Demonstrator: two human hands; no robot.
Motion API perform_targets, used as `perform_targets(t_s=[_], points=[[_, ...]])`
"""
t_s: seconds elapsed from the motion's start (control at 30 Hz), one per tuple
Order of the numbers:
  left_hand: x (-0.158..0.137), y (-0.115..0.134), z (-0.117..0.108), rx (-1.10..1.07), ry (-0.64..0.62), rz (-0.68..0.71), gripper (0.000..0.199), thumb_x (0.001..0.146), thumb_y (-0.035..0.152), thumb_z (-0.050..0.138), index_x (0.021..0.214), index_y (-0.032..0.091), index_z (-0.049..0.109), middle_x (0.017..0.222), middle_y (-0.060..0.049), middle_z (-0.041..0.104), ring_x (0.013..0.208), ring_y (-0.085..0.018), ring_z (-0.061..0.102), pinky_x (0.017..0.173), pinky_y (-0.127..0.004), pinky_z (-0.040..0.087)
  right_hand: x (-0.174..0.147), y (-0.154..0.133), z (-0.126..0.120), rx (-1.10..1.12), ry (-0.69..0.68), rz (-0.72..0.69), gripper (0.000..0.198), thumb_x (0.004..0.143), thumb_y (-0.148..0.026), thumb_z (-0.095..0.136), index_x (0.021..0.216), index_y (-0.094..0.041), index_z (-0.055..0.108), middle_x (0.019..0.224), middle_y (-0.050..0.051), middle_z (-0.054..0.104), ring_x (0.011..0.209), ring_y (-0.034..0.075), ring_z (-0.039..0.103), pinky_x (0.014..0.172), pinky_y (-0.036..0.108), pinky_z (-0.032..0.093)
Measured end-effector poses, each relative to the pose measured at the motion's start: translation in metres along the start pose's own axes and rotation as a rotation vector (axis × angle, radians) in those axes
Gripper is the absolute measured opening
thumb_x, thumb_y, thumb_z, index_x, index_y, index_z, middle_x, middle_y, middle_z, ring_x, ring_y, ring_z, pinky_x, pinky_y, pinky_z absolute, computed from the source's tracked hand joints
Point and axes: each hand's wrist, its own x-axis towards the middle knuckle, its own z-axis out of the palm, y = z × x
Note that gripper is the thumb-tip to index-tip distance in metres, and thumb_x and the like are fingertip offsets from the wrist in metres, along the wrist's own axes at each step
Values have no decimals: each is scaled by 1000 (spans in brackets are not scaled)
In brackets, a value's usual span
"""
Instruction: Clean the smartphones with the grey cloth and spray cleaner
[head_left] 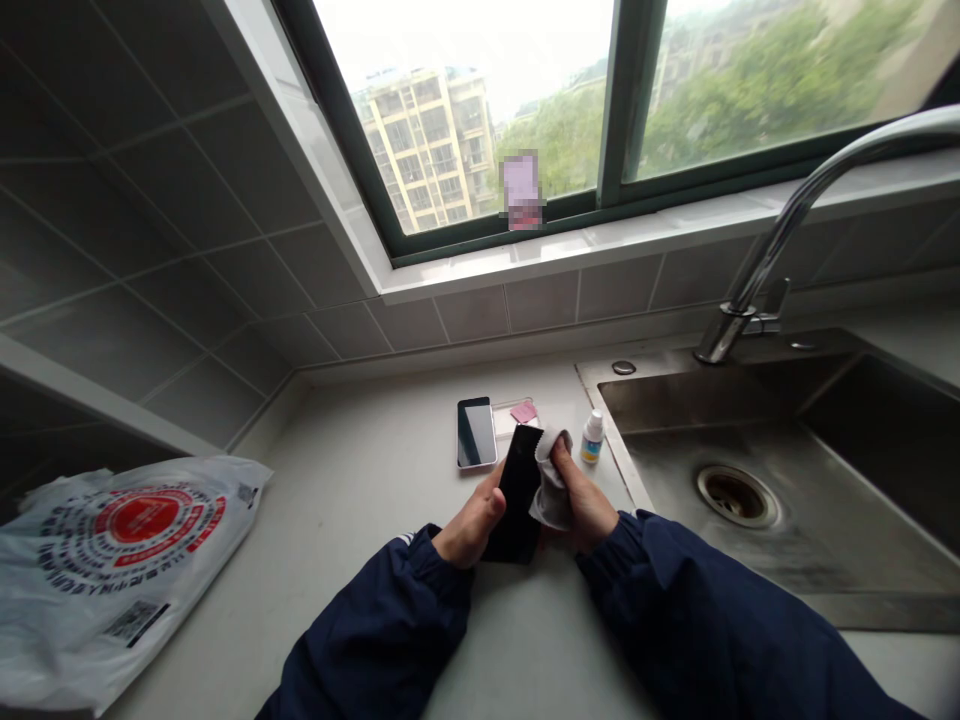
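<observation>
My left hand (476,520) is closed around the edge of a flat black phone (516,492), its thumb lying along the near side. The phone is tilted over the counter. In my right hand (586,497) a light grey wiping cloth (553,495) with a zigzag edge is bunched, against the phone's right side. Just beyond lies a second phone (476,432) with a pale frame and dark screen. Next to it sits a clear case (508,418) with a pink piece (523,411) on top. A small white bottle (592,438) with a blue and yellow label stands upright to the right.
On the right is a steel sink (675,450) with a drain (739,495) and a tall curved faucet (757,245). A white plastic bag (150,570) with red print lies at the left on the pale counter (360,480). Behind are a tiled wall and window (607,100).
</observation>
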Motion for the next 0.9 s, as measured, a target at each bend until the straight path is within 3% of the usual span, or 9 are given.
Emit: perform_targets(t_s=[0.1, 0.2, 0.37, 0.47, 0.57, 0.7, 0.8, 0.9], points=[[1, 3, 3, 169, -72, 44, 75, 89, 62, 53, 149, 17, 45, 153, -14, 44, 146, -39, 30, 122, -50, 18, -2, -8, 1, 153, -30, 209, 66, 82, -80, 53, 104, -22, 74, 84, 10, 73, 79, 28, 71, 67, 42, 59], [0, 4, 7, 184, -93, 55, 75, 88, 60, 56, 150, 19, 44, 156, -14, 41, 147, -38, 28, 123, -47, 16, -5, -14, 3, 197, -77, 280, 60, 77, -79, 60, 87, -22, 75, 72, 9, 70, 69, 28, 68, 59, 41, 55], [-2, 2, 12, 251, -136, 37, 79, 90, 62, 49, 155, 20, 34, 155, -15, 40, 144, -39, 32, 120, -51, 22, -9, -16, 9, 137, -37, 168, 55, 71, -74, 71, 83, -21, 73, 79, 7, 72, 78, 25, 68, 73, 36, 55], [-5, -1, 12, 283, -131, -5, 77, 90, 66, 47, 149, 16, 45, 144, -17, 52, 134, -40, 45, 115, -52, 32, -13, -16, 12, -55, 0, 62, 55, 65, -67, 79, 89, -18, 68, 84, 7, 71, 85, 26, 68, 81, 37, 54], [-8, -7, 11, 292, -84, -19, 81, 89, 72, 38, 140, 11, 54, 134, -18, 59, 130, -38, 48, 114, -49, 33, -18, -13, 15, -159, 22, -24, 58, 62, -54, 87, 100, -18, 63, 93, 6, 71, 93, 27, 68, 89, 39, 52], [-7, -17, 12, 89, 34, -9, 85, 88, 78, 27, 143, 18, 50, 134, -15, 60, 127, -35, 53, 113, -48, 36, -23, -8, 16, -198, -42, -46, 65, 62, -43, 90, 110, -21, 52, 95, 6, 71, 92, 28, 70, 83, 41, 55], [-3, -17, 17, -122, 100, -22, 92, 83, 82, 33, 146, 17, 46, 123, -18, 65, 113, -35, 62, 99, -47, 48, -24, -4, 15, -192, -104, -37, 76, 58, -34, 92, 117, -23, 45, 99, 6, 70, 96, 28, 71, 85, 43, 56], [0, -10, 24, -277, 189, -93, 95, 77, 85, 42, 139, 13, 52, 110, -18, 69, 103, -35, 67, 92, -47, 51, -23, 1, 12, -217, -161, -59, 94, 57, -26, 92, 133, -25, 37, 113, 9, 67, 108, 29, 68, 93, 47, 54]])
